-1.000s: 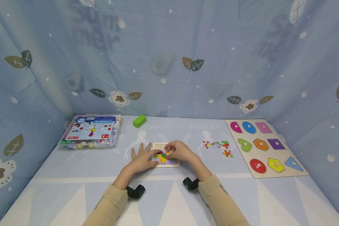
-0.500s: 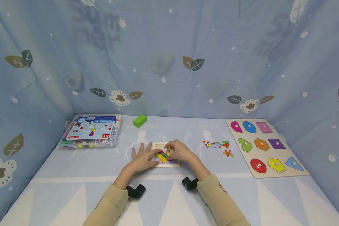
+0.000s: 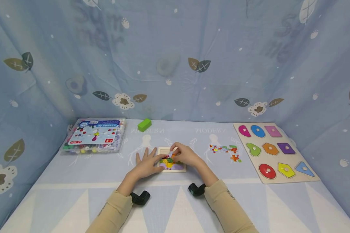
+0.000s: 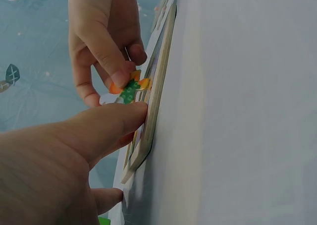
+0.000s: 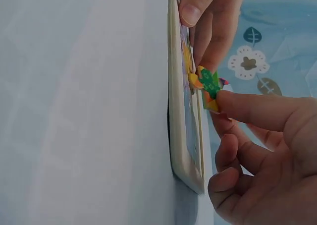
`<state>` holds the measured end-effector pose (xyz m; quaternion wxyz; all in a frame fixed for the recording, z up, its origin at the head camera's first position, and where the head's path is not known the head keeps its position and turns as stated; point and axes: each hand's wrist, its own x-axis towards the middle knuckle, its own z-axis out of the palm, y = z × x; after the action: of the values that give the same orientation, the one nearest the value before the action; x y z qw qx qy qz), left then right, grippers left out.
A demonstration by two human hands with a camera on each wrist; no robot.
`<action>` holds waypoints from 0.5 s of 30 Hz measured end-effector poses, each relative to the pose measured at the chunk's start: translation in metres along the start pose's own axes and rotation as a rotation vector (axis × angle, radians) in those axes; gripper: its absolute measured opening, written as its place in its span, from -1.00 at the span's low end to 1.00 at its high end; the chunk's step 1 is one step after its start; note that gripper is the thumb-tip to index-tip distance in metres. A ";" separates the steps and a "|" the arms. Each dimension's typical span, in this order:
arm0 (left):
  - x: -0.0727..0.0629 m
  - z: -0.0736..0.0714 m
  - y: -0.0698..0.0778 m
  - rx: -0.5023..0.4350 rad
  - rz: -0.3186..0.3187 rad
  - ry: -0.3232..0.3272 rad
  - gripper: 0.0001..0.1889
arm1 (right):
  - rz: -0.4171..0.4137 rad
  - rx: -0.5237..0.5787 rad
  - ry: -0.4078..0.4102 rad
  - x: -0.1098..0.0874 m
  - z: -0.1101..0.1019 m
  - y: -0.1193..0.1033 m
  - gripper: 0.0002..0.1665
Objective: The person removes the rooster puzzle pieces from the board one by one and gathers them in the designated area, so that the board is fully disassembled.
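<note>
A small wooden jigsaw tray [image 3: 175,171] lies in front of me, its lower part filled with yellow and purple picture pieces. My right hand [image 3: 187,156] pinches a jigsaw piece [image 5: 210,86] between thumb and finger, tilted over the tray; green, orange and yellow show on it in both wrist views. From the left, my left hand [image 3: 145,166] rests with spread fingers at the tray, its thumb [image 4: 131,117] against the tray's near-left part. The right hand hides part of the tray's upper right area.
Several loose jigsaw pieces [image 3: 224,149] lie right of the tray. A shape board [image 3: 261,158] with knobbed pieces stands at far right. A clear box of beads [image 3: 94,134] sits at back left, with a green block [image 3: 144,125] beside it.
My right hand has risen slightly, and the piece it pinches has come up tilted off the tray. The left hand has stayed in place.
</note>
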<state>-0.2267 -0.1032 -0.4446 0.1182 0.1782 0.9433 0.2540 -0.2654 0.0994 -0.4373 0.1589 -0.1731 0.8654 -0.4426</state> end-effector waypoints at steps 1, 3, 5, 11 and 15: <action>0.000 0.000 0.000 0.000 -0.001 0.000 -0.47 | 0.002 0.020 0.006 0.000 -0.001 0.000 -0.69; 0.000 0.000 0.000 0.002 -0.002 0.001 -0.47 | 0.010 0.042 0.025 -0.002 -0.003 0.000 -0.68; 0.000 0.000 0.000 0.007 -0.004 0.002 -0.47 | 0.016 0.056 0.049 -0.004 -0.007 0.001 -0.68; 0.000 0.000 0.000 0.004 -0.006 0.006 -0.46 | 0.039 0.078 0.104 -0.013 -0.020 0.006 -0.68; 0.000 0.001 0.000 -0.001 -0.002 0.009 -0.47 | 0.061 0.079 0.127 -0.019 -0.030 0.015 -0.67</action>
<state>-0.2260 -0.1027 -0.4455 0.1143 0.1763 0.9438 0.2550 -0.2632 0.1373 -0.4307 0.1238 -0.1116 0.8605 -0.4814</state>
